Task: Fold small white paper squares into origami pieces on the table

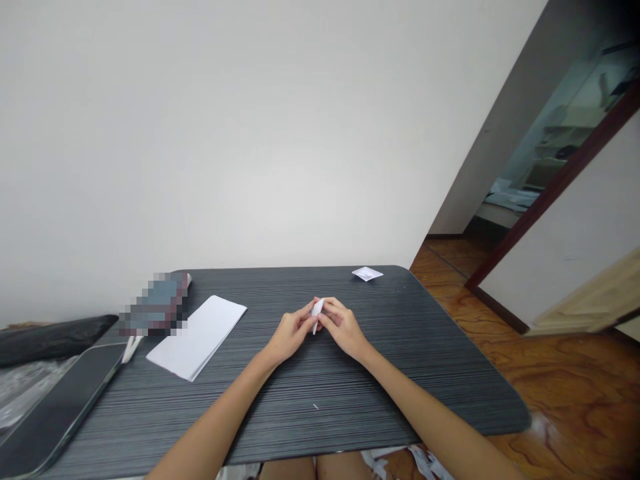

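A dark grey table with a fine striped grain and rounded corners (350,400) fills the lower middle of the frame, set against a plain white wall, with glossy reddish-brown wood flooring to the right. At the bottom edge, scraps of white paper (385,460) lie below the table's near rim, between the two bare forearms that rise toward the centre. On the near part of the tabletop, a tiny white fleck (315,406) lies alone. In the lower left corner, a dark smartphone with a glossy black screen (55,407) lies at an angle on the table's left edge. Further in, at the frame's centre, the left hand (290,333) and the right hand (343,325) meet just above the tabletop, both closed in a fingertip pinch on a small folded piece of white paper (317,311), which stands roughly upright between them. To the left of the hands, a stack of white rectangular paper sheets (197,337) lies flat and slanted, and just beyond it sits a blurred-out greyish object (155,303) that I cannot identify. At the far right corner of the table, well apart from the hands, rests a small white folded paper shape (367,273). In the upper right, a dark brown door frame opens onto another room.
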A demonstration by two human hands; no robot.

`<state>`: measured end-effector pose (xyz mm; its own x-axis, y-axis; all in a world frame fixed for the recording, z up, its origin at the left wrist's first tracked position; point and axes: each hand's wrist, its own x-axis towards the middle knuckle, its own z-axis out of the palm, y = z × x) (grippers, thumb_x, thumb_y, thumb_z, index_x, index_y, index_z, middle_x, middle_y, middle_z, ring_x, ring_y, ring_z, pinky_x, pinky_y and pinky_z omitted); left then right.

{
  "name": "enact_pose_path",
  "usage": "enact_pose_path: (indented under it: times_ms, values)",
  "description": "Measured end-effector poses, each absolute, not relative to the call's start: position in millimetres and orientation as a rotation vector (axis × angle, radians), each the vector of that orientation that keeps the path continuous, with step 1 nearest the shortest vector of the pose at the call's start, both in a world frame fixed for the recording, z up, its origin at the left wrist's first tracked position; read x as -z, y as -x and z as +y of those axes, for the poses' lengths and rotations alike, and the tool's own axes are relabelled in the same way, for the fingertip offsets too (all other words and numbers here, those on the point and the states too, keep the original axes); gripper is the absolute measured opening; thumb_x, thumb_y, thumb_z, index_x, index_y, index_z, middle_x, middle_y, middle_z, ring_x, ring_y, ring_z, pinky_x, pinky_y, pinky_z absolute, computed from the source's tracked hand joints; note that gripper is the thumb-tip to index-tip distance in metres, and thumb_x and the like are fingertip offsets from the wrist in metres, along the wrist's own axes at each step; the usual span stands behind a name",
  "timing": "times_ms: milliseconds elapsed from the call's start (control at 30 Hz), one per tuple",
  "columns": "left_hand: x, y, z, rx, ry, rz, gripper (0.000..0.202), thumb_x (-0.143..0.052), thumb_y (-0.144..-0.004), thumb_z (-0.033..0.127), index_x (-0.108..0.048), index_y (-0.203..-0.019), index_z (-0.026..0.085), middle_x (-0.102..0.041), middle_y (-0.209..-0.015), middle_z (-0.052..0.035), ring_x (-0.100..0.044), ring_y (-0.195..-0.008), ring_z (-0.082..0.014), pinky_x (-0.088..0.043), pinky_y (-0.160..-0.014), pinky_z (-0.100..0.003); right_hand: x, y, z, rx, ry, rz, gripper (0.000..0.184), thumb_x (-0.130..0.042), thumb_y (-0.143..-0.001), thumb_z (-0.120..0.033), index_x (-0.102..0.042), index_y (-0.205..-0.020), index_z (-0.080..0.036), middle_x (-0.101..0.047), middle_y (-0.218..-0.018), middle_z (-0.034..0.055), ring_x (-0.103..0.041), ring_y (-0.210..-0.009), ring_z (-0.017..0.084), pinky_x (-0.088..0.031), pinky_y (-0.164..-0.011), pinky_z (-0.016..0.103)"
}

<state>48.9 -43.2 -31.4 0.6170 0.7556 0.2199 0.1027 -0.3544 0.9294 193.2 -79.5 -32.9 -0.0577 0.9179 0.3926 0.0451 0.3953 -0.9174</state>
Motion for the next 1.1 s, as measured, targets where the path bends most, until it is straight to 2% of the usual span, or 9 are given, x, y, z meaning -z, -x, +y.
enact_pose_path:
  times_ms: [233,333,400,500,633,733,833,933,1100]
  values:
    - [22,-46,-50,-0.79,-1.955,0.638,0.053,-0.044,-0.079,0.03,-0.031,-0.127,0.013,-0.065,-0.087,-0.0054,-0.057,-0.072,-0.0146,-0.046,-0.068,-0.027,27,-193,-84,-0.749,0.952,-1.562,0.029,-0.047,-0.079,-0.026,-0.057,-0.106,-0.025,-0.049,-0.1,0.0056,-0.049,-0.095,0.017,-0.043,-0.082,0.03]
    - [19,-46,-52,-0.806,-1.912,0.62,0.052,-0.044,-0.079,0.028,-0.032,-0.127,0.011,-0.064,-0.088,-0.0065,-0.057,-0.074,-0.015,-0.045,-0.068,-0.026,26,-193,-85,-0.746,0.951,-1.589,0.03,-0.044,-0.08,-0.024,-0.054,-0.108,-0.026,-0.048,-0.103,0.0061,-0.049,-0.093,0.017,-0.047,-0.075,0.028]
    - [20,-45,-51,-0.809,-1.907,0.643,0.051,-0.044,-0.079,0.027,-0.034,-0.126,0.011,-0.065,-0.083,-0.0048,-0.057,-0.07,-0.0141,-0.045,-0.065,-0.025,25,-192,-86,-0.718,0.967,-1.615,0.031,-0.042,-0.081,-0.022,-0.053,-0.11,-0.026,-0.048,-0.103,0.0066,-0.049,-0.092,0.017,-0.047,-0.074,0.028]
    - [25,-45,-48,-0.848,-1.892,0.73,0.045,-0.044,-0.078,0.026,-0.042,-0.121,0.014,-0.064,-0.079,-0.0024,-0.055,-0.064,-0.013,-0.045,-0.063,-0.024,25,-190,-88,-0.57,1.02,-1.643,0.035,-0.041,-0.08,-0.016,-0.052,-0.112,-0.025,-0.049,-0.1,0.0068,-0.048,-0.094,0.017,-0.042,-0.084,0.032]
    - [29,-47,-44,-0.887,-1.621,0.733,0.041,-0.046,-0.076,0.023,-0.049,-0.115,0.016,-0.062,-0.094,-0.004,-0.057,-0.077,-0.0159,-0.046,-0.072,-0.029,27,-190,-88,-0.468,1.048,-1.642,0.038,-0.039,-0.078,-0.011,-0.053,-0.11,-0.027,-0.045,-0.104,0.0066,-0.051,-0.087,0.015,-0.044,-0.079,0.031]
    - [27,-49,-43,-0.859,-1.279,0.648,0.046,-0.047,-0.073,0.019,-0.045,-0.119,0.015,-0.061,-0.099,-0.0056,-0.058,-0.084,-0.0172,-0.045,-0.079,-0.035,28,-194,-86,-0.437,1.031,-1.668,0.038,-0.039,-0.077,-0.009,-0.057,-0.105,-0.028,-0.043,-0.106,0.006,-0.052,-0.084,0.014,-0.045,-0.077,0.031]
    - [24,-51,-44,-0.829,-1.04,0.575,0.049,-0.051,-0.07,0.016,-0.045,-0.117,0.008,-0.064,-0.088,-0.0087,-0.059,-0.082,-0.0183,-0.043,-0.081,-0.038,26,-196,-85,-0.391,1.001,-1.721,0.038,-0.039,-0.076,-0.008,-0.058,-0.103,-0.027,-0.04,-0.107,0.0066,-0.051,-0.087,0.014,-0.044,-0.079,0.032]
    - [22,-51,-45,-0.833,-0.971,0.566,0.049,-0.057,-0.069,0.02,-0.046,-0.115,0.005,-0.065,-0.084,-0.0101,-0.06,-0.079,-0.0175,-0.044,-0.08,-0.036,23,-196,-88,-0.394,0.973,-1.752,0.037,-0.04,-0.077,-0.008,-0.059,-0.102,-0.027,-0.038,-0.109,0.0073,-0.05,-0.088,0.015,-0.045,-0.077,0.032]
    - [22,-52,-45,-0.84,-1.097,0.609,0.069,-0.067,-0.061,0.023,-0.038,-0.122,0.01,-0.064,-0.089,-0.0074,-0.059,-0.078,-0.0147,-0.044,-0.077,-0.031,22,-194,-88,-0.528,0.948,-1.675,0.028,-0.047,-0.075,-0.015,-0.062,-0.097,-0.027,-0.04,-0.107,0.0068,-0.049,-0.091,0.016,-0.043,-0.083,0.036]
